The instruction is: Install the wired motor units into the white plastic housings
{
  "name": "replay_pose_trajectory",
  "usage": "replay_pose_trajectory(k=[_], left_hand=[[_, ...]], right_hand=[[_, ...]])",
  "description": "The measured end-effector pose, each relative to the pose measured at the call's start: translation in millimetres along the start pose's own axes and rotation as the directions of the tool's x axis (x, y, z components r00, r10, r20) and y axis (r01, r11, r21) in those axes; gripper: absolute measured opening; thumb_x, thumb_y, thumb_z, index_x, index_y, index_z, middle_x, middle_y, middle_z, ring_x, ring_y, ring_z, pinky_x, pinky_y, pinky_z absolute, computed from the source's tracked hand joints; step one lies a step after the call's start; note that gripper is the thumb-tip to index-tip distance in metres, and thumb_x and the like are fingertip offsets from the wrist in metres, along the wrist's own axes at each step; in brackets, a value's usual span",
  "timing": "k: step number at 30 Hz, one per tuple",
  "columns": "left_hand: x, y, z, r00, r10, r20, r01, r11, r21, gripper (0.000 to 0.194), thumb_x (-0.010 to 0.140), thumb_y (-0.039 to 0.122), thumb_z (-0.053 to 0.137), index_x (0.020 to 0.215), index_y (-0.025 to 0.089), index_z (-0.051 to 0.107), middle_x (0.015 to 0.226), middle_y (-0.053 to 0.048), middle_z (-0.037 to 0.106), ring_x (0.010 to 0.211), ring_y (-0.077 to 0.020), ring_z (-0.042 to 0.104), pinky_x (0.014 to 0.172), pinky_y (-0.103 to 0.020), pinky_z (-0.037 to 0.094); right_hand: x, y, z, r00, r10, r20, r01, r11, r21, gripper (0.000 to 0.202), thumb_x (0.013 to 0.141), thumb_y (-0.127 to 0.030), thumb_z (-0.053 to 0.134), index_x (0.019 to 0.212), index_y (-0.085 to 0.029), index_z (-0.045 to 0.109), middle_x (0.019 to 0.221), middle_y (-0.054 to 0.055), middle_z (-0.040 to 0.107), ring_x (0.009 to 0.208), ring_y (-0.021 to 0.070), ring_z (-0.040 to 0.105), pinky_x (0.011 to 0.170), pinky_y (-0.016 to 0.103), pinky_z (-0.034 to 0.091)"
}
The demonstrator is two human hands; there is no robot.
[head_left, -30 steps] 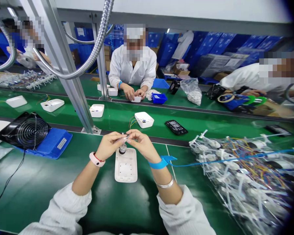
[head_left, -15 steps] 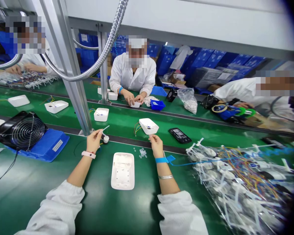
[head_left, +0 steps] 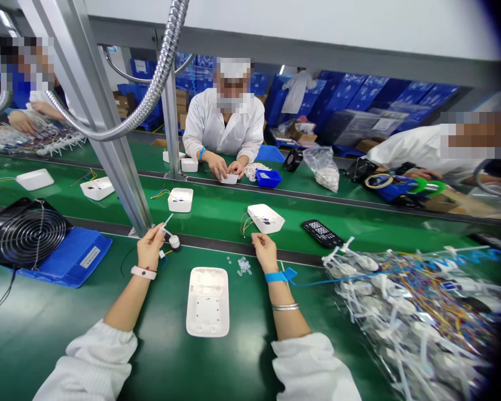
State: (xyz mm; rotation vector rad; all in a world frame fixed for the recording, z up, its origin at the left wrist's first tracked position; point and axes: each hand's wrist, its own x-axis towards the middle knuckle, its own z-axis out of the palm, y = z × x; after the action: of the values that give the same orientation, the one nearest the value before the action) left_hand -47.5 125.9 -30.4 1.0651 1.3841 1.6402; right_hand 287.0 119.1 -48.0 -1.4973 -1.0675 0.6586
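Between my two hands, a little nearer to me, the white case point(head_left: 207, 329) lies flat on the green table point(head_left: 162, 345), with its hollow side up. My left hand point(head_left: 149, 249) pinches a thin white strip point(head_left: 168, 220) between thumb and fingers, and the strip's tip pokes up past them. Just to the right of those fingers is a small round part point(head_left: 174, 241), white on top and dark below, with a little white plug point(head_left: 162, 254) under it. My right hand point(head_left: 266, 253) has its thumb and finger close together, but I can't tell if they pinch anything. Just left of that hand is a small heap of clear rings point(head_left: 244, 266), with two more lying loose beside it.

To do this well, I think I should hold the strip softly, so it does not bend or get squashed. The rings look tiny and slippery, so it seems best to pick up just one, using only my fingertips. I should keep my sleeves away from the heap, or rings could roll off. The wires by my left hand should hang loose, because a tug could hurt them. Steady wrists would help too.
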Motion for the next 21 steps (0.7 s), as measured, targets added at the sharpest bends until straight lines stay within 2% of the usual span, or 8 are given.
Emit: replay_pose_trajectory(k=[6, 10, 15, 21], left_hand=[[-2.2, 3.4, -0.2, 0.999, 0.024, 0.03, -0.024, 1.0, -0.017, 0.05, 0.068, 0.047, 0.067, 0.107, 0.015, 0.066, 0.094, -0.007, 0.063, 0.064, -0.0079, 0.053, 0.054, -0.017, 0.042], [-1.0, 2.2, 0.8, 0.999, 0.027, 0.028, -0.025, 0.998, -0.061, 0.052, 0.066, 0.047, 0.069, 0.106, 0.013, 0.066, 0.084, -0.006, 0.063, 0.059, -0.0068, 0.049, 0.049, -0.016, 0.038], [-0.5, 0.9, 1.2, 0.999, -0.007, 0.046, 0.009, 0.998, -0.059, 0.055, 0.064, 0.046, 0.071, 0.106, 0.011, 0.066, 0.071, -0.005, 0.063, 0.056, -0.0076, 0.046, 0.046, -0.017, 0.034], [-1.3, 3.2, 0.9, 0.994, -0.052, 0.095, 0.055, 0.998, -0.026, 0.055, 0.061, 0.046, 0.072, 0.103, 0.011, 0.068, 0.073, -0.006, 0.066, 0.054, -0.0084, 0.045, 0.049, -0.02, 0.036]], right_hand=[[-3.0, -4.3, 2.7, 1.0, -0.019, 0.019, 0.019, 1.0, -0.024, 0.041, 0.068, -0.054, 0.056, 0.076, -0.015, 0.059, 0.059, 0.003, 0.055, 0.055, 0.0149, 0.047, 0.054, 0.028, 0.038], [-4.4, -5.3, 2.6, 0.999, -0.028, 0.025, 0.029, 0.998, -0.05, 0.041, 0.069, -0.054, 0.054, 0.076, -0.014, 0.059, 0.059, 0.002, 0.054, 0.053, 0.0134, 0.045, 0.052, 0.027, 0.037], [-5.6, -6.1, 2.1, 0.999, -0.04, 0.035, 0.042, 0.997, -0.071, 0.038, 0.07, -0.053, 0.053, 0.075, -0.015, 0.059, 0.058, 0.001, 0.053, 0.051, 0.0128, 0.044, 0.051, 0.027, 0.036], [-6.4, -6.2, 1.4, 0.998, -0.05, 0.045, 0.053, 0.995, -0.083, 0.036, 0.07, -0.052, 0.053, 0.073, -0.016, 0.058, 0.059, 0.001, 0.054, 0.053, 0.0137, 0.046, 0.052, 0.027, 0.038]])
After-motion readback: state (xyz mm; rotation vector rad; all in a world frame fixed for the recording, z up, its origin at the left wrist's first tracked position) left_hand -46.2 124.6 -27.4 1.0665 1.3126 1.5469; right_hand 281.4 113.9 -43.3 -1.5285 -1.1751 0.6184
